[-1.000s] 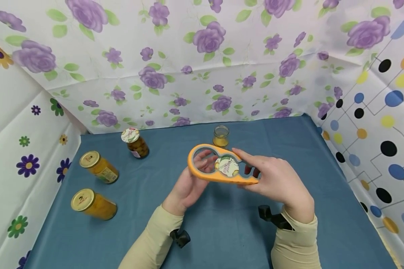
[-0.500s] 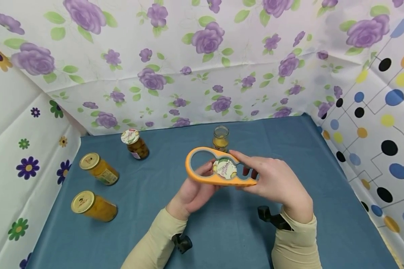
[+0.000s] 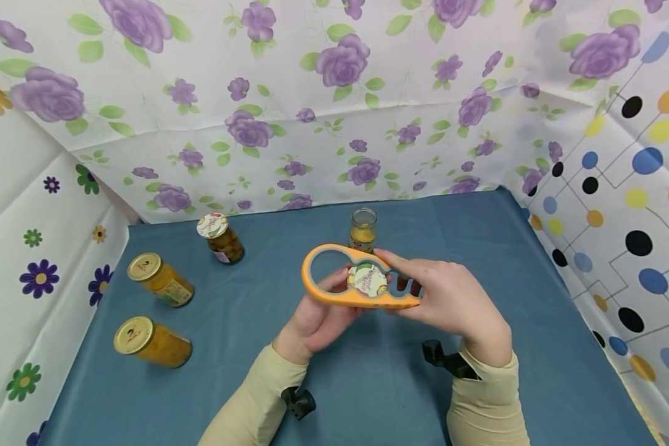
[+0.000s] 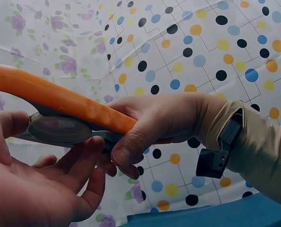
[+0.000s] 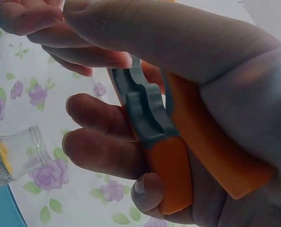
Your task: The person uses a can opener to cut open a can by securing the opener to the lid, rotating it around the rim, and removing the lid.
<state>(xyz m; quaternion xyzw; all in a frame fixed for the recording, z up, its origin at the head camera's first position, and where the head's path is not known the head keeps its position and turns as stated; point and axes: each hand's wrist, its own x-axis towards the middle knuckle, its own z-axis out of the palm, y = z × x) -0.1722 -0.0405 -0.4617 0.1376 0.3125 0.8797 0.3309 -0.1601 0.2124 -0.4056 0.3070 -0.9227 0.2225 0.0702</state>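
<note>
An orange jar opener [image 3: 379,301] with a grey toothed inner edge is gripped at its handle end by my right hand [image 3: 451,294]. Inside its smaller rings sits a white printed jar lid [image 3: 368,280], face up. My left hand [image 3: 318,325] is below the opener, palm up. In the left wrist view its thumb and fingertips pinch the rim of the lid [image 4: 60,129] from both sides. The right wrist view shows the right fingers curled round the two handle arms [image 5: 171,165]. Behind the opener stands an uncapped glass jar [image 3: 363,230] with yellow contents.
To the left on the blue cloth [image 3: 245,347] stand a jar of dark contents with a printed lid [image 3: 223,240] and two yellow jars with gold lids [image 3: 164,282], [image 3: 158,341]. Flowered sheeting [image 3: 290,111] rises behind, dotted sheeting [image 3: 619,248] at the right.
My left hand has moved right and in under the opener, its fingers now at the lid. The opener has shifted slightly left and down, still in my right hand.
</note>
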